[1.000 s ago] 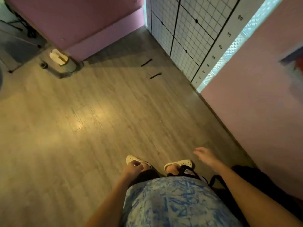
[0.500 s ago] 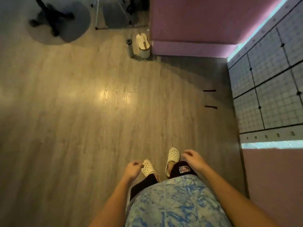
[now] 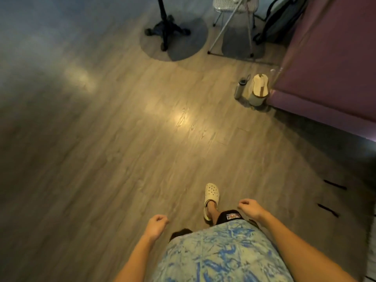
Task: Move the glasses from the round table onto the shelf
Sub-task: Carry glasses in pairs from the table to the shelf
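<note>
I see my left grip [image 3: 156, 224] and right grip [image 3: 251, 207] loosely curled, holding nothing. Both hang over the grey wood-plank floor [image 3: 122, 159].

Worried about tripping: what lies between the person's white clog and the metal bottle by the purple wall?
In the head view, only bare wooden floor lies between the clog and the bottle; nothing stands in that stretch.
</note>
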